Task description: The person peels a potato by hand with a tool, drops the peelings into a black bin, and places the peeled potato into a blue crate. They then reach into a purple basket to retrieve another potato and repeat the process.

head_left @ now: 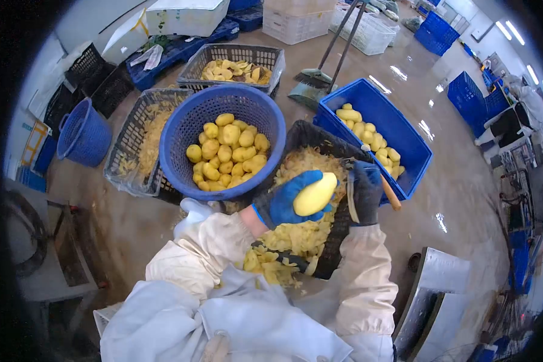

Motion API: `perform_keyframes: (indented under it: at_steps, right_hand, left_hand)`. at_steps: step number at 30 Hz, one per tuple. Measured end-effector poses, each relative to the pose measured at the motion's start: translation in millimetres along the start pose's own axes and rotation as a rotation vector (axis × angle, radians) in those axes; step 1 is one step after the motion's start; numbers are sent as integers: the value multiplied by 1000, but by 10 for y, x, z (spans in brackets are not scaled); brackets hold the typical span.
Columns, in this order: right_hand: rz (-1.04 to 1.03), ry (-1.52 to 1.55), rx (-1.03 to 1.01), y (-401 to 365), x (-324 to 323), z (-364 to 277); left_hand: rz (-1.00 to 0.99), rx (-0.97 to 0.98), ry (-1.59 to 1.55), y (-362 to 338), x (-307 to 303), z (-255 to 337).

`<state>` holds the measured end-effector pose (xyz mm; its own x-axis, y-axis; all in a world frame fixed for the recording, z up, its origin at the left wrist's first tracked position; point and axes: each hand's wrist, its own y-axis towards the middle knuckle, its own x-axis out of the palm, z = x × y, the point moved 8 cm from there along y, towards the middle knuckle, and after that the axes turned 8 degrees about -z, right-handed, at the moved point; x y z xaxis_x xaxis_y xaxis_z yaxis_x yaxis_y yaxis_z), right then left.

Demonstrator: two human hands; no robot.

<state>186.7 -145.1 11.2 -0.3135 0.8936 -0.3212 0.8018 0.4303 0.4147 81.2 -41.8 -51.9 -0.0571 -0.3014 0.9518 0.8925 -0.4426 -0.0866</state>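
Head: likely late peeling
Left hand (282, 202): cupping pale potato (315, 194)
Right hand (365, 192): gripping wooden handle (390, 194)
Blue bin (417, 176): potato's 2 o'clock, probably calls for reach

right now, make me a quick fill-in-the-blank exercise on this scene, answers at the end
The left hand holds a pale yellow ____. Both it and the right hand wear ____. In the picture, the filled round basket stands to the ____ of the filled rectangular tub. The colour of that tub is ____.

Missing words: potato; gloves; left; blue.
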Motion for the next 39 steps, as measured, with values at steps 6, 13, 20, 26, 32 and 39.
perform_keyframes:
  at_steps: [6, 13, 20, 26, 32, 39]
  right_hand:
    - [-312, 511, 222, -296, 562, -370]
    - [-43, -244, -98, 52, -39, 46]
    - [-6, 652, 323, -95, 0, 49]
    - [-135, 591, 415, -112, 3, 106]
    - [-304, 224, 318, -112, 49, -177]
    - [-108, 320, 251, -48, -117, -164]
  left_hand:
    - [49, 438, 42, -228, 378, 484]
    - [-177, 7, 9, -14, 120, -20]
    - [-48, 190, 435, -137, 265, 279]
    - [3, 304, 969, -171, 499, 395]
    - [38, 402, 1286, -148, 547, 431]
    - [-1, 349, 659, -66, 231, 421]
